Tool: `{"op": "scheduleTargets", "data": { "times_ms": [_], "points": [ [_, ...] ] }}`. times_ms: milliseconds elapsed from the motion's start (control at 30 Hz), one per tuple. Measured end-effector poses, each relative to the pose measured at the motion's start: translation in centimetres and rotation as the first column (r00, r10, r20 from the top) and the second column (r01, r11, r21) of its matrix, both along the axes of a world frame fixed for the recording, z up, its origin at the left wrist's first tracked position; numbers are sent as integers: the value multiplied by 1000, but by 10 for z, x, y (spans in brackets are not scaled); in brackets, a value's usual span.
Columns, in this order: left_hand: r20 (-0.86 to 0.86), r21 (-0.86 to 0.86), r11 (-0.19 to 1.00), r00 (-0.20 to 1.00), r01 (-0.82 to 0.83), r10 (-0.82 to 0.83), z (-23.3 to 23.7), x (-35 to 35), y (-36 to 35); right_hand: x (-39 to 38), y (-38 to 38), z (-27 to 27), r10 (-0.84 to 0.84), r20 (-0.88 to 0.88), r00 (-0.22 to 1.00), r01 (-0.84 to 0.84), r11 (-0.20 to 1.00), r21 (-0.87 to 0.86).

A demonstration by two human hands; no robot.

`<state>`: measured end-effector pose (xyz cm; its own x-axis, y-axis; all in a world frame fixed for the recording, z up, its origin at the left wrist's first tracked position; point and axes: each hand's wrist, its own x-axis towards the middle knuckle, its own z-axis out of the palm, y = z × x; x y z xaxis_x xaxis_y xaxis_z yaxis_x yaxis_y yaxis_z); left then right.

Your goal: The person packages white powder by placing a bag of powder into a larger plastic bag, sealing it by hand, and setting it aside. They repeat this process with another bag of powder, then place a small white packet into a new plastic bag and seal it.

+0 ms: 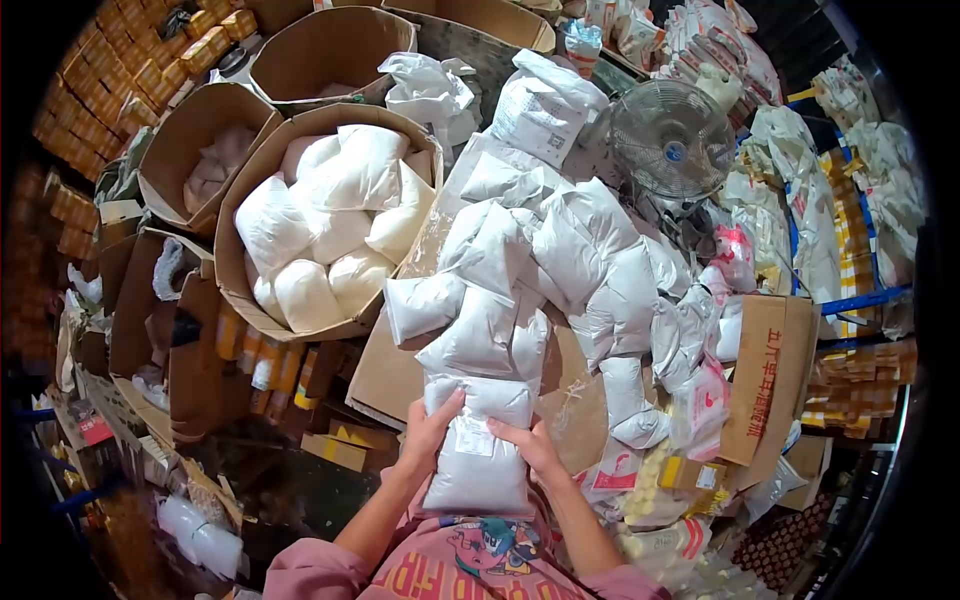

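A plump white pouch [480,485] with a small printed label [473,437] is held upright close to my body. My left hand [432,435] grips its left side, thumb on the front by the label. On the opposite side my right hand [528,448] clasps the pouch, its thumb touching the label's edge. The fingers behind the pouch are hidden. Just beyond it, a heap of similar filled white pouches [590,250] covers much of a cardboard-topped surface [575,395].
To the left stands a large cardboard box [228,265] full of white pouches, with more open boxes [335,50] behind. A caged fan [672,140] is at the back right, beside a white sack [545,105]. A printed carton [770,385] stands on the right.
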<state>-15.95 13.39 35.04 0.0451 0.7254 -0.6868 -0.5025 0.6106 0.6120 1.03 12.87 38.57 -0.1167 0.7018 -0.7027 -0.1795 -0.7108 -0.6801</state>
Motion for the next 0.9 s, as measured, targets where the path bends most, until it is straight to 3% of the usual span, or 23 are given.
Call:
{"op": "scheduleTargets", "data": {
  "times_ms": [133, 233, 267, 367, 433, 467, 533, 600, 667, 767, 800, 833, 900],
  "points": [
    [-32, -60, 997, 999, -41, 39, -32, -15, 3, -14, 5, -34, -64, -6, 998, 61, 976, -207],
    [24, -258, 963, 997, 78, -74, -40, -33, 8, -16, -2, -60, -163, -51, 985, 130, 909, -397],
    [6, -185, 971, 988, 152, -154, -36, -36, 9, -18, -3, -71, -190, -82, 978, 131, 876, -463],
    [-24, 38, 921, 922, 388, -387, -29, -51, 9, -26, -10, -64, -121, -76, 990, 80, 909, -408],
    [67, 9, 913, 910, 409, -408, -28, -62, 6, -28, -12, -59, -59, -186, 981, -9, 938, -347],
    [137, 2, 912, 903, 410, -407, -39, -65, -1, -1, -39, -116, 61, -243, 968, -122, 961, -247],
    [190, -73, 933, 923, 352, -334, -62, -67, -14, 14, -41, -152, 175, -258, 950, -234, 948, -216],
    [208, -132, 952, 946, 278, -247, -81, -62, -36, -27, -12, -92, 162, -208, 965, -229, 906, -356],
    [204, -173, 966, 966, 194, -157, -85, -59, -41, -41, 8, -102, 240, -219, 946, -302, 898, -320],
    [465, -288, 951, 885, 110, 38, -127, -62, -52, -60, 40, -129, 362, -231, 903, -416, 871, -261],
    [484, -230, 970, 874, 74, 48, -138, -70, -45, -69, 50, -137, 402, -238, 884, -455, 858, -239],
    [457, -161, 986, 889, 48, 32, -152, -82, -35, -79, 55, -141, 440, -245, 864, -492, 843, -219],
    [178, 26, 1000, 984, -7, 2, -135, -156, 35, -143, 118, -107, 463, -257, 848, -493, 867, -65]
  ]
}}
